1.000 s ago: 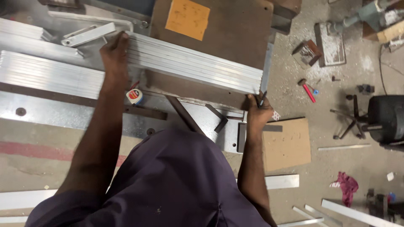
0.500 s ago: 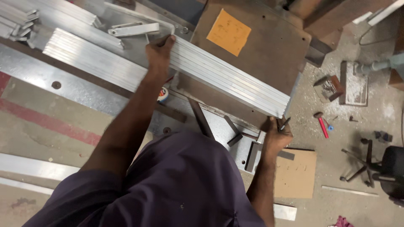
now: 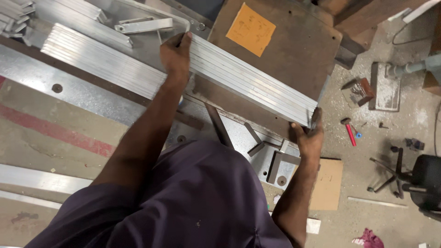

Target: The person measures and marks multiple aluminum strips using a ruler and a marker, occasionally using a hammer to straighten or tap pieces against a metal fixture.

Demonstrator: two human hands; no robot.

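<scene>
On the brown worktop (image 3: pixel 294 55), a flat bundle of long aluminium strips (image 3: pixel 239 76) lies slanting across. The left hand (image 3: pixel 176 55) presses down over its middle, fingers curled over the far edge. The right hand (image 3: pixel 308 135) cups the near end with fingers half open; an orange paper (image 3: pixel 251 30) lies just beyond.
</scene>
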